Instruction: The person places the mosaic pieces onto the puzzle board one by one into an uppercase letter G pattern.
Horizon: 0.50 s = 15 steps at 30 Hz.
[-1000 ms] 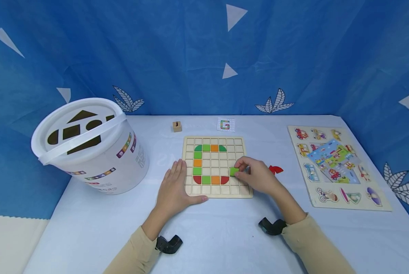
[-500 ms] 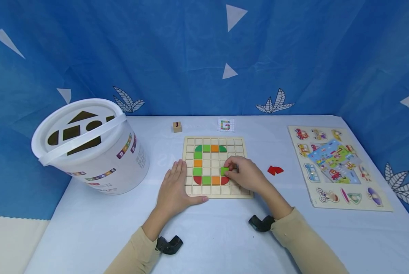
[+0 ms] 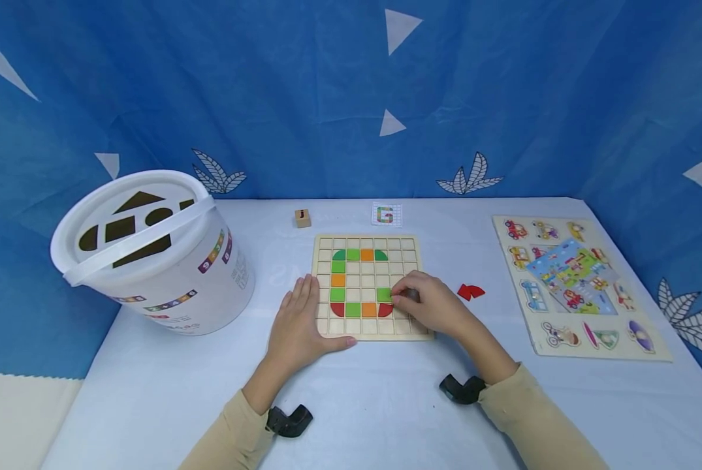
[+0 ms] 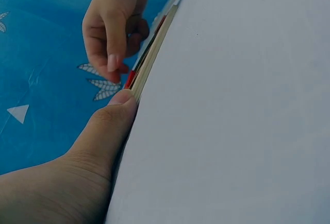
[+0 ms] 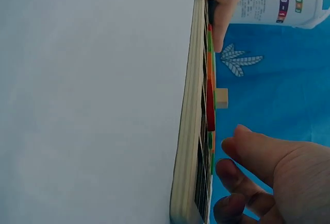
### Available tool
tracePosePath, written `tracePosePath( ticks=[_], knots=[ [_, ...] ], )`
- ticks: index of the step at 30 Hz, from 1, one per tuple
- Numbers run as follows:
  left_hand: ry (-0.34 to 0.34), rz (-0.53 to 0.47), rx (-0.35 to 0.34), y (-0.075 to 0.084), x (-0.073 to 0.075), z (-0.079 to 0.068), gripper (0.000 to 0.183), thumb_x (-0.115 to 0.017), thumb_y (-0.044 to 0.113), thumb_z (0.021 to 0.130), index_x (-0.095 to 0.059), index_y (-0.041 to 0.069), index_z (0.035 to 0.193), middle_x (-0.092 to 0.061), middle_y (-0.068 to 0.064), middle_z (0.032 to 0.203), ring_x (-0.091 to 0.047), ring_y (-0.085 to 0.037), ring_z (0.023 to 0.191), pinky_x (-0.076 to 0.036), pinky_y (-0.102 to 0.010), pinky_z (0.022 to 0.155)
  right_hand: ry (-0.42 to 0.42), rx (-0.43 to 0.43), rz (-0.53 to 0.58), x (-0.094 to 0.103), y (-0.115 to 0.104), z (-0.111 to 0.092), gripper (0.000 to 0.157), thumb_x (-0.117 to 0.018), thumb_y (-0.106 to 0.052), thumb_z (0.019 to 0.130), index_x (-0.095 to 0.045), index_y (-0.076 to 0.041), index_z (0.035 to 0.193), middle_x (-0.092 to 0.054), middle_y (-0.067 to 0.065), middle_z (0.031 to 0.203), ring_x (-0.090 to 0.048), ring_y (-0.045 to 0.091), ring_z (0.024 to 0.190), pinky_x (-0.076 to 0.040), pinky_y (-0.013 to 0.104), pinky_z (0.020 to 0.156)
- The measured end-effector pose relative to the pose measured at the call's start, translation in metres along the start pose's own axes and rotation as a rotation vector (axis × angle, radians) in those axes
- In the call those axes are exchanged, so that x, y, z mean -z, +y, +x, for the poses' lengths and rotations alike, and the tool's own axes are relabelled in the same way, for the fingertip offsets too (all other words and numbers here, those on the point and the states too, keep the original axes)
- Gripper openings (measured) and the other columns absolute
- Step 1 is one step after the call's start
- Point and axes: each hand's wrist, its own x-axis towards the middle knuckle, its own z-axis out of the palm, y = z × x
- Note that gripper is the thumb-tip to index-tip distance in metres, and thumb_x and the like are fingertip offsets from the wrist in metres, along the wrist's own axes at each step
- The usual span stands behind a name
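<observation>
In the head view a wooden grid board lies on the table with coloured tiles set in its squares, forming a shape like a G. My left hand rests along the board's left side, fingers straight, with its thumb against the front edge. A light green square tile sits on the right part of the board, above a red quarter-round tile. Just right of that green tile is my right hand. The right wrist view shows its thumb and fingers slightly apart, with nothing between them.
Two red pieces lie right of the board. A small pattern card and a lettered wooden cube are behind it. A large white bucket stands at left. A picture puzzle board with cards lies at right.
My right hand carried the green square tile leftward onto the board above the red quarter-round, then let go and shifted slightly right. My left hand stayed put.
</observation>
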Motion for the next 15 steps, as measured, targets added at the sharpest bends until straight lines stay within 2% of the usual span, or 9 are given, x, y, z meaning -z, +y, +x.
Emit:
tracePosePath(
  ticks=[10, 15],
  knots=[
    [-0.006, 0.0, 0.004, -0.001, 0.0011, -0.0008, 0.138, -0.068, 0.084, 0.063, -0.014, 0.001, 0.158, -0.012, -0.013, 0.167, -0.01, -0.029, 0.156, -0.014, -0.049, 0.126, -0.036, 0.01, 0.007, -0.0016, -0.0029, -0.0019, 0.019, -0.078, -0.027, 0.087, -0.074, -0.023, 0.105, -0.064, -0.008, 0.102, -0.056, 0.015, 0.093, -0.052, 0.028, 0.075],
    [-0.003, -0.006, 0.002, -0.0001, 0.0009, -0.0002, 0.138, -0.069, 0.084, 0.062, -0.014, 0.001, 0.158, -0.012, -0.013, 0.167, -0.009, -0.029, 0.156, -0.014, -0.049, 0.126, -0.054, 0.019, 0.011, -0.004, -0.0052, -0.0026, 0.018, -0.079, -0.027, 0.086, -0.074, -0.026, 0.103, -0.063, -0.009, 0.103, -0.057, 0.014, 0.095, -0.054, 0.026, 0.079]
  ],
)
